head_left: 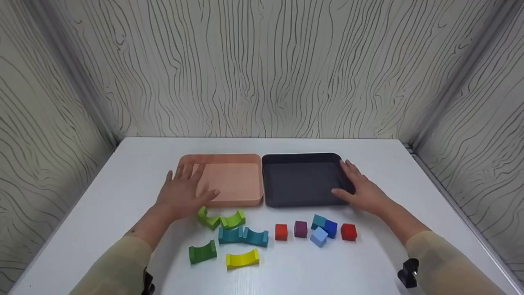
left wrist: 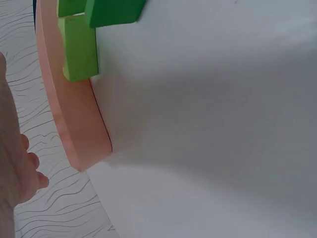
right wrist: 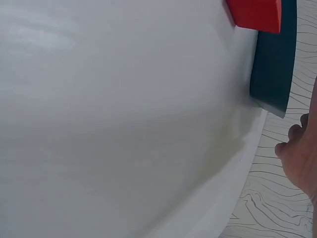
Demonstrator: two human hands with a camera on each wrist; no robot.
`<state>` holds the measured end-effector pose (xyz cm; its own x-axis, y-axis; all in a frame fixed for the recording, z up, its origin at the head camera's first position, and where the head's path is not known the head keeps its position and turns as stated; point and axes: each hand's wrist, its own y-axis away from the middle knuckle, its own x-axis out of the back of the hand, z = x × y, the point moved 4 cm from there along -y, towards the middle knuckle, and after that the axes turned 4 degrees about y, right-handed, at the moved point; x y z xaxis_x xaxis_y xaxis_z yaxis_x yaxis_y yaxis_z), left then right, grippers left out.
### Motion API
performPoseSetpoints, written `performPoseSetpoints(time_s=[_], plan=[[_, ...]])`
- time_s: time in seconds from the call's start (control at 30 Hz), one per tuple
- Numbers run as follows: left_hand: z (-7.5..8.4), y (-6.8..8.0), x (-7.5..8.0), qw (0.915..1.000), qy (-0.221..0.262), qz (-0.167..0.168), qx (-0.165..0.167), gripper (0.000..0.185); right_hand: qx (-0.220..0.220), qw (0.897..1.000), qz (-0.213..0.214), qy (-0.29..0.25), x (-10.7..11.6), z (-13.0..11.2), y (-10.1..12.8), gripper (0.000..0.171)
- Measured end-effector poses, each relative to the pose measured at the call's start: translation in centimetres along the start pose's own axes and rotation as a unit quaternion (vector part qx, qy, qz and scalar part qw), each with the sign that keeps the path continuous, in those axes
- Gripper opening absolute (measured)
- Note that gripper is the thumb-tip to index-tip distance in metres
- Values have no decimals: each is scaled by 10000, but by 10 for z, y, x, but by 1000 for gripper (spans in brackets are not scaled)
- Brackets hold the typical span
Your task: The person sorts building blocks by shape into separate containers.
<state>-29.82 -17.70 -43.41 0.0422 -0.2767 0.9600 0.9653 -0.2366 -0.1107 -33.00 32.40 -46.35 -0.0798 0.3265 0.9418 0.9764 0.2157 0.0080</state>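
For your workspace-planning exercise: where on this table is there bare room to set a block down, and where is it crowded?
Free: inside the pink tray and the black tray, the white table behind both trays, and its outer left and right sides. Crowded: the front strip, with arch blocks beside cubes.

Six arches, green, teal and yellow, lay on the white surface. Right of them sat six cubes: two red, a purple, a teal and two blue.
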Motion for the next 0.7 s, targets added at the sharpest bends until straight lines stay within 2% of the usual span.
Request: performPoseSetpoints(time_s=[0.13, 0.3, 0.53, 0.7], plan=[[17, 1, -1, 9992, 33, 225, -338, 97, 23, 10000, -55, 40, -6, 5, 2, 104], [42, 5, -4, 9971, 306, 254, -651, 95, 19, 9998, -70, 180, -10, 8, 1, 102], [87, 12, -6, 9917, 607, 128, -1130, 97, -17, 9997, -80, 236, -12, 10, 0, 101], [115, 17, -11, 9866, 656, -192, -1483, 97, 82, 9995, -58, 297, -14, 7, -2, 104]])
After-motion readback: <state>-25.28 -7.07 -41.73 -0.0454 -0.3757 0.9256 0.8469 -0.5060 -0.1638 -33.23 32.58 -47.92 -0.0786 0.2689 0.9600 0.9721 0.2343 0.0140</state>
